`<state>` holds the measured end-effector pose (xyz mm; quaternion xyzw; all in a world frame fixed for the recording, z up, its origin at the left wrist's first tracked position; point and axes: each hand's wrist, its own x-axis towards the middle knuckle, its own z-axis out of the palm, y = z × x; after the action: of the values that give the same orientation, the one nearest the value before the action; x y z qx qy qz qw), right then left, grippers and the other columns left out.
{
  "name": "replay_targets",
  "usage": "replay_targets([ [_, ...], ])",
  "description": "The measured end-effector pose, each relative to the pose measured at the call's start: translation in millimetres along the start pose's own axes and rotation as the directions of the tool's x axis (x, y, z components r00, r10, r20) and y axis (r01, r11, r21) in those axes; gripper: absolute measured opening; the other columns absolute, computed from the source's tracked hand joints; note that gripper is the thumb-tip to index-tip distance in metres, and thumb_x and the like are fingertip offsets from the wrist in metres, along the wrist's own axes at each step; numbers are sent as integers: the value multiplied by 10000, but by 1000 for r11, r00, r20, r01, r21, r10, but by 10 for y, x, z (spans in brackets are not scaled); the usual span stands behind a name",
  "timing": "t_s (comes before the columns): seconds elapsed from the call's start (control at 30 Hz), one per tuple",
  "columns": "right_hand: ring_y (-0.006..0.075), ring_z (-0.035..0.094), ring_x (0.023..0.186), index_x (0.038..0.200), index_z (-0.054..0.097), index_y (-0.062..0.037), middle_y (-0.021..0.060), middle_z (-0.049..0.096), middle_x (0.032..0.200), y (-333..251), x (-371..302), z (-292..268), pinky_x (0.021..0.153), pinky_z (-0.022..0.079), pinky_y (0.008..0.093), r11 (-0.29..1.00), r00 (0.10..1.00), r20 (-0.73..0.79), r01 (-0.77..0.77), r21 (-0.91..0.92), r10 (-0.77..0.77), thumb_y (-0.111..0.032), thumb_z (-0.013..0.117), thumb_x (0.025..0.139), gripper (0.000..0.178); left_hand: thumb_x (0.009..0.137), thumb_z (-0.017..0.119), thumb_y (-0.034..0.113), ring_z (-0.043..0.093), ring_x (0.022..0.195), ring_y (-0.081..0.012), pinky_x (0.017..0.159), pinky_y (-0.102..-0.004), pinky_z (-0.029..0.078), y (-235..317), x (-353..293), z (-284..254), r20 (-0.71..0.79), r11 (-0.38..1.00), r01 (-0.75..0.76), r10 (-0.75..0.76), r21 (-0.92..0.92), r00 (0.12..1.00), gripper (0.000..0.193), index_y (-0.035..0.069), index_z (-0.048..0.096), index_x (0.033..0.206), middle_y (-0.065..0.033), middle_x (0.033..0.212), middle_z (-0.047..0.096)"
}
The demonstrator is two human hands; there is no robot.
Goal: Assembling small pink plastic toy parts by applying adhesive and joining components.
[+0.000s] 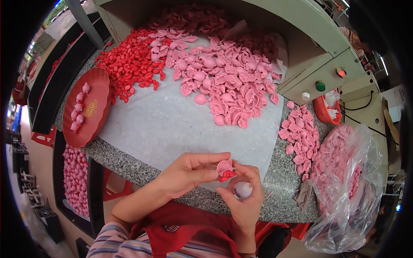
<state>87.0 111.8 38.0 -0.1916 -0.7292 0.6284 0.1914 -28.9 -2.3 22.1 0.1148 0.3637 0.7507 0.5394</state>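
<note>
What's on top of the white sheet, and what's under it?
Pink shells and, at least partly, red pieces lie heaped on the sheet. Speckled counter shows past its edges; whatever lies directly beneath the sheet, and each heap's bottom, is covered.

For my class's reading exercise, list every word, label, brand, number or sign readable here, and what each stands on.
No text can be quoted.
Red tray: a gold marking, too small and blurred to read.
Red apron: a pale striped emblem, with no legible words.
Green button: no readable label around it.
Pink-and-red piece in the left hand: no lettering visible.
</note>
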Motion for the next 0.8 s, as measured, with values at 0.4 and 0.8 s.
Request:
replay_targets([
  [0.4,151,520,716,1028,382,-19,94,475,826,-261,-138,-61,577,439,212,961,960,-234,-86,263,151,95,496,694,370,847,505,141,397,1165,-323,954,-393,371,-86,11,-8,25,853,40,-32,-520,999,457,-7,351,1251,-180,1203,455],
  [0.8,172,483,420,837,545,5,54,580,669,-245,-250,-94,396,402,245,749,799,-102,500,-436,-593,-39,621,572,278,843,521,184,498,1062,-289,922,-398,396,-95,-87,83,30,860,69,-62,-506,998,465,8,369,1245,-167,1141,505],
])
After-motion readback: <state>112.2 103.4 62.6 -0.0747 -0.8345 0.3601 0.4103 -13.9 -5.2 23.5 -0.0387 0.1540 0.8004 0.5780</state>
